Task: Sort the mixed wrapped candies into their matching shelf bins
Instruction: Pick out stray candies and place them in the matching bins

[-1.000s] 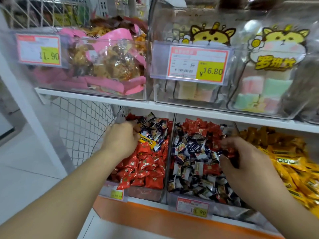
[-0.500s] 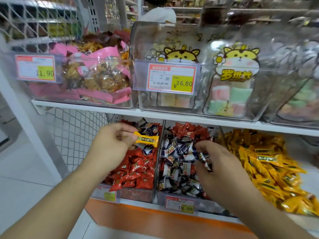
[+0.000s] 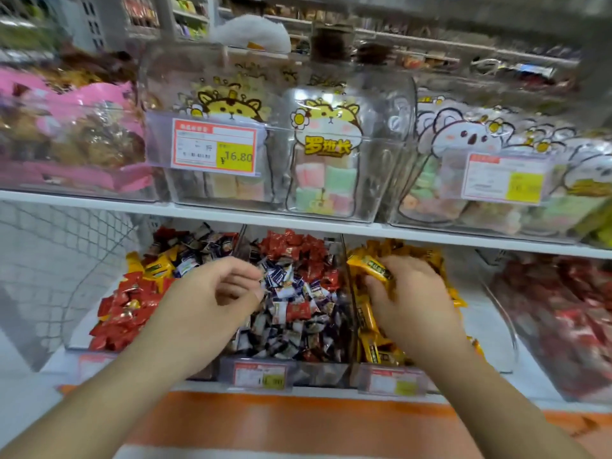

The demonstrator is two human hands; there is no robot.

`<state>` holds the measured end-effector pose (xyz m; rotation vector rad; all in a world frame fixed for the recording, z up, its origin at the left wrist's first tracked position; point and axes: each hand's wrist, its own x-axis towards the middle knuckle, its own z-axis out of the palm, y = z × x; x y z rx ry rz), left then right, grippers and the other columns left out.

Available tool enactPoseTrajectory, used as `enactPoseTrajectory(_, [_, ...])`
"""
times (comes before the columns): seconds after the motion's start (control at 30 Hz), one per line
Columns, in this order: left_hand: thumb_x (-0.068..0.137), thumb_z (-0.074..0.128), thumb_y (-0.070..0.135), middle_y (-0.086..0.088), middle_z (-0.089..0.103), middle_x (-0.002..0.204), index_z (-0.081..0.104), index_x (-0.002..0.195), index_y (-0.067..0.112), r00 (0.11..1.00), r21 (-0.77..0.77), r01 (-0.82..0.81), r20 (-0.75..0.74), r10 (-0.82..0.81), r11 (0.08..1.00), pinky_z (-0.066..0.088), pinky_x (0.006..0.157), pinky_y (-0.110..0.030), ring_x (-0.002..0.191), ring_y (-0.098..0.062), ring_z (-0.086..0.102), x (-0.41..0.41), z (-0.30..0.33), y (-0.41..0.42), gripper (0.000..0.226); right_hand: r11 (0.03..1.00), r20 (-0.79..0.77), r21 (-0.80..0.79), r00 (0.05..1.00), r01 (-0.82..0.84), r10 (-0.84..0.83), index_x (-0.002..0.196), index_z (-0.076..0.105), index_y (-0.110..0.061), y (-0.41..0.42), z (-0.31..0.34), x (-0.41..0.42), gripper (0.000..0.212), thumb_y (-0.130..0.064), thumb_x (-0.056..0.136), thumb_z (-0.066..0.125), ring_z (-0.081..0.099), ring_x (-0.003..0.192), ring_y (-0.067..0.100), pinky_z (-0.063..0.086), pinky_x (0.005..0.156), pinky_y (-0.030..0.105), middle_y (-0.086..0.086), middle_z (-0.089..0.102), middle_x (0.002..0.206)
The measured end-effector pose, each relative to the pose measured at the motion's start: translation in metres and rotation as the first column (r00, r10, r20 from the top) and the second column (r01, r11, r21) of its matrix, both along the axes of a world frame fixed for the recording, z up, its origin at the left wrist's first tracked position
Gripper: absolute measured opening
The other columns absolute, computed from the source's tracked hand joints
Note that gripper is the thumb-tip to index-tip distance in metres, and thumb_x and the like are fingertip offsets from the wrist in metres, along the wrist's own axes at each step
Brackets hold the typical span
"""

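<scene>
Closest to the person, below both hands, runs an orange strip along the shelf front. Just past it stand the clear fronts of the bins with price tags. There is open air between the two wrists, above the orange strip.

The left hand hangs over the wall between the red candy bin and the middle bin. Its fingers are loosely curled and nothing shows in them. Left of this hand lie red candies, with a few yellow and dark ones mixed in behind. Right of it lie dark blue and white candies, with red ones piled at the back.

The right hand is down in the yellow candy bin. Its fingers curl around a yellow candy with a dark label, at the left side of that bin. More long yellow candies lie under this hand.

Above both hands a white shelf edge leaves a narrow gap. Farther up sit clear boxes of soft sweets.
</scene>
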<state>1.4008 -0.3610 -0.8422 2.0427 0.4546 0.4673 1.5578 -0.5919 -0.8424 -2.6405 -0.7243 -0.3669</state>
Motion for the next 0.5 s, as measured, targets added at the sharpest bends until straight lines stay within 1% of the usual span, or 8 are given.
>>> enactPoseTrajectory(0.07, [0.093, 0.073, 0.023, 0.02, 0.071, 0.09, 0.071, 0.097, 0.036, 1.0, 0.085, -0.019, -0.011, 0.02, 0.996, 0.057, 0.076, -0.025, 0.088, -0.001, 0.066, 0.0, -0.006, 0.011, 0.014, 0.984, -0.043, -0.079, 0.985, 0.162, -0.166, 0.126, 0.067, -0.011, -0.014, 0.006, 0.018, 0.048, -0.045, 0.094, 0.061, 0.059, 0.112, 0.036, 0.053, 0.095, 0.045, 0.014, 0.07, 0.111])
enactPoseTrajectory(0.13, [0.093, 0.072, 0.023, 0.019, 0.069, 0.088, 0.07, 0.095, 0.037, 0.998, 0.16, -0.044, -0.042, 0.051, 0.986, 0.054, 0.074, -0.018, 0.087, 0.002, 0.064, -0.001, -0.01, 0.023, 0.014, 0.97, -0.081, -0.14, 0.974, 0.198, -0.21, 0.131, 0.064, -0.01, -0.012, 0.009, 0.02, 0.056, -0.049, 0.091, 0.064, 0.059, 0.111, 0.039, 0.053, 0.095, 0.046, 0.017, 0.069, 0.109])
enactPoseTrajectory(0.17, [0.093, 0.071, 0.023, 0.017, 0.069, 0.088, 0.07, 0.094, 0.037, 0.996, 0.185, -0.057, -0.053, 0.068, 0.981, 0.053, 0.073, -0.017, 0.086, 0.002, 0.064, -0.003, -0.011, 0.03, 0.014, 0.973, -0.096, -0.148, 0.977, 0.175, -0.19, 0.134, 0.061, -0.009, -0.005, 0.01, 0.017, 0.058, -0.049, 0.092, 0.066, 0.057, 0.114, 0.039, 0.051, 0.096, 0.045, 0.018, 0.068, 0.111])
enactPoseTrajectory(0.2, [0.093, 0.07, 0.022, 0.016, 0.069, 0.087, 0.07, 0.093, 0.037, 0.995, 0.192, -0.069, -0.054, 0.08, 0.979, 0.054, 0.074, -0.018, 0.085, 0.001, 0.064, -0.004, -0.012, 0.038, 0.014, 0.981, -0.114, -0.139, 0.982, 0.135, -0.152, 0.137, 0.059, -0.009, 0.004, 0.012, 0.011, 0.059, -0.048, 0.093, 0.065, 0.055, 0.116, 0.038, 0.049, 0.096, 0.044, 0.017, 0.066, 0.113])
enactPoseTrajectory(0.3, [0.093, 0.069, 0.018, 0.012, 0.069, 0.085, 0.07, 0.091, 0.033, 0.991, 0.216, -0.108, -0.057, 0.123, 0.971, 0.057, 0.078, -0.03, 0.082, -0.003, 0.065, -0.01, -0.01, 0.066, 0.016, 0.995, -0.14, -0.088, 0.99, -0.039, 0.026, 0.141, 0.054, -0.016, 0.033, 0.01, -0.01, 0.053, -0.044, 0.097, 0.062, 0.051, 0.124, 0.029, 0.046, 0.097, 0.038, 0.008, 0.06, 0.124])
enactPoseTrajectory(0.4, [0.091, 0.07, 0.013, 0.012, 0.069, 0.086, 0.069, 0.091, 0.031, 0.975, 0.292, -0.195, -0.046, 0.217, 0.937, 0.054, 0.081, -0.031, 0.083, -0.004, 0.065, -0.021, -0.008, 0.099, 0.018, 0.975, -0.138, -0.063, 0.97, -0.211, 0.201, 0.145, 0.052, -0.026, 0.058, 0.002, -0.027, 0.049, -0.041, 0.099, 0.061, 0.044, 0.136, 0.018, 0.04, 0.111, 0.033, -0.004, 0.055, 0.141])
enactPoseTrajectory(0.43, [0.09, 0.071, 0.012, 0.013, 0.069, 0.088, 0.07, 0.092, 0.031, 0.966, 0.323, -0.23, -0.041, 0.257, 0.918, 0.053, 0.082, -0.03, 0.085, -0.004, 0.064, -0.026, -0.008, 0.111, 0.019, 0.968, -0.137, -0.043, 0.961, -0.248, 0.241, 0.145, 0.051, -0.027, 0.065, 0.001, -0.032, 0.048, -0.04, 0.1, 0.061, 0.043, 0.138, 0.016, 0.038, 0.113, 0.03, -0.007, 0.053, 0.144])
enactPoseTrajectory(0.5, [0.09, 0.069, 0.014, 0.015, 0.068, 0.098, 0.072, 0.098, 0.031, 0.939, 0.373, -0.302, -0.044, 0.341, 0.877, 0.046, 0.081, -0.028, 0.093, -0.008, 0.063, -0.038, -0.012, 0.131, 0.018, 0.952, -0.123, -0.005, 0.945, -0.306, 0.303, 0.144, 0.052, -0.028, 0.084, 0.001, -0.042, 0.045, -0.038, 0.101, 0.06, 0.044, 0.138, 0.011, 0.035, 0.112, 0.024, -0.01, 0.053, 0.144])
